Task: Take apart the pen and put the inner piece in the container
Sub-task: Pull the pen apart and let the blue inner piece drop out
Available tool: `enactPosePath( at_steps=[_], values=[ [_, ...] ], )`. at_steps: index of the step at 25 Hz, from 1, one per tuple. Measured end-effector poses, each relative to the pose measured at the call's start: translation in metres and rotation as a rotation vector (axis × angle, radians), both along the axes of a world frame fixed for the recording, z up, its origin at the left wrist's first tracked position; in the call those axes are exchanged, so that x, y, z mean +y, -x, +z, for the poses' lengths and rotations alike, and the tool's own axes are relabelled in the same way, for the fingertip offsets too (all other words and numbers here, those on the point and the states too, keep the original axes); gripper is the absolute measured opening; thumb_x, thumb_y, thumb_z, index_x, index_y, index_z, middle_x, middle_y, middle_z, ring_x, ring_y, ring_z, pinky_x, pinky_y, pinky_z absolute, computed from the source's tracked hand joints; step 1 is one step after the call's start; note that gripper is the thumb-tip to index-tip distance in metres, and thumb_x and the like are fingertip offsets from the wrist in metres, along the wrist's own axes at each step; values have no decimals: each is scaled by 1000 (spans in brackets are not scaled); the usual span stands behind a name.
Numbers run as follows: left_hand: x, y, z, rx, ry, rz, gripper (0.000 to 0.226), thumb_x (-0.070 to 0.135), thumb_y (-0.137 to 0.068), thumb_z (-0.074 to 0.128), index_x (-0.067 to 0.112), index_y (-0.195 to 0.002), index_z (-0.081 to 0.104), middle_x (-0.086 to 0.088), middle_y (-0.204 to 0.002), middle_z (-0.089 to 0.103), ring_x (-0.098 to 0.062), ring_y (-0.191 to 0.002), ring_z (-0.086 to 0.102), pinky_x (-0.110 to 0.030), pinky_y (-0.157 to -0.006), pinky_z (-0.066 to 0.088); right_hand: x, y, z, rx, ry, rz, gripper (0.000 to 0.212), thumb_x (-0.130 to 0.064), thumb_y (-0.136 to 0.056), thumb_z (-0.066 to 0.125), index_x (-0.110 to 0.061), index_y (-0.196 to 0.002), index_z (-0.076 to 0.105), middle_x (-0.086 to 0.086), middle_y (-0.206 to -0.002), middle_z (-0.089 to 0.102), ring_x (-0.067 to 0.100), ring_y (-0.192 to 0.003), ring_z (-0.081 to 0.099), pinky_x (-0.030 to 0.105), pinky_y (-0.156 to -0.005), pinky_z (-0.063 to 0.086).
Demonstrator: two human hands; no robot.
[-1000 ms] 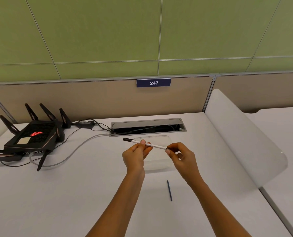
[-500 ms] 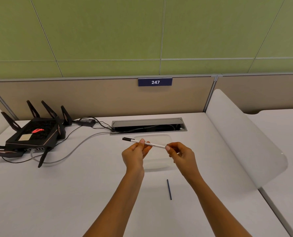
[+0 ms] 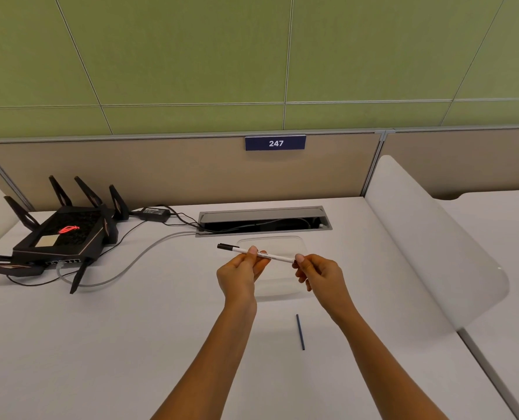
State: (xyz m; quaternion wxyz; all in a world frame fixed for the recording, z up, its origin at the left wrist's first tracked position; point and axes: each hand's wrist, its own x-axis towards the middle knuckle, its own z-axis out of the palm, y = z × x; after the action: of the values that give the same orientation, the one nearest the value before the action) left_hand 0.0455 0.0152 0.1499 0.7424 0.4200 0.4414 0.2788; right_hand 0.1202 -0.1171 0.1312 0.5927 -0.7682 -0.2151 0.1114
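both hands hold a white pen (image 3: 278,256) in the air over a clear container (image 3: 297,278) on the white desk (image 3: 131,344); the left hand (image 3: 240,275) pinches the barrel near its middle, the black end sticking out to the left; the right hand (image 3: 319,274) pinches the other end between thumb and fingertips; a thin dark inner piece (image 3: 300,331) lies on the desk nearer the person, apart from the container; a black router (image 3: 61,237) sits far left.
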Motion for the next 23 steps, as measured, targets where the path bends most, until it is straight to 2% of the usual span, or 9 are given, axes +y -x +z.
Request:
enactPosePath(
  at_steps=[4,6,9,11,15,20,23],
  values=[
    [-2,2,-2,1,6,6,12,20,-85,71,9,-88,75,-7,-80,77,-16,-71,76,-24,-70,59,-1,3,-1,-29,-1,14,8,-16,-91,61,-13,-98,65,0,-85,66,18,-81,62,27,-72,55],
    [-2,4,-4,-4,11,14,12,20,-85,71,9,-88,75,-7,-80,77,-17,-72,76,-25,-72,59,-2,4,-1,-16,-24,2,14,-18,-89,64,-15,-103,64,1,-92,67,19,-87,64,29,-75,57],
    [-2,5,-5,-12,21,21,12,19,-86,71,8,-88,75,-7,-79,78,-18,-72,76,-28,-75,60,-3,5,-2,44,-6,-1,24,-30,-92,58,-10,-99,68,7,-84,70,19,-76,67,28,-68,57],
    [-3,6,-5,-15,30,27,11,19,-85,72,9,-87,75,-6,-77,78,-18,-71,76,-27,-74,60,-4,6,-4,66,10,5,29,-30,-95,53,-6,-93,70,9,-78,70,20,-71,65,26,-64,55],
    [-3,8,-7,-17,31,25,9,19,-85,72,11,-83,75,-3,-72,78,-17,-70,76,-24,-69,59,-6,6,-5,53,5,21,17,-20,-92,60,-7,-100,67,10,-87,69,24,-80,66,31,-69,56],
    [-7,9,-8,-12,26,15,10,20,-86,71,11,-83,75,-2,-73,78,-15,-70,75,-21,-66,58,-3,8,-3,82,42,19,31,-30,-95,53,-5,-94,70,9,-78,69,19,-71,63,28,-65,52],
    [-6,9,-9,-6,13,11,10,20,-86,71,12,-83,75,-2,-72,77,-14,-69,75,-18,-61,57,-5,8,-2,46,34,33,20,-21,-94,57,-6,-98,68,8,-83,67,22,-78,62,30,-70,53]
  ],
)
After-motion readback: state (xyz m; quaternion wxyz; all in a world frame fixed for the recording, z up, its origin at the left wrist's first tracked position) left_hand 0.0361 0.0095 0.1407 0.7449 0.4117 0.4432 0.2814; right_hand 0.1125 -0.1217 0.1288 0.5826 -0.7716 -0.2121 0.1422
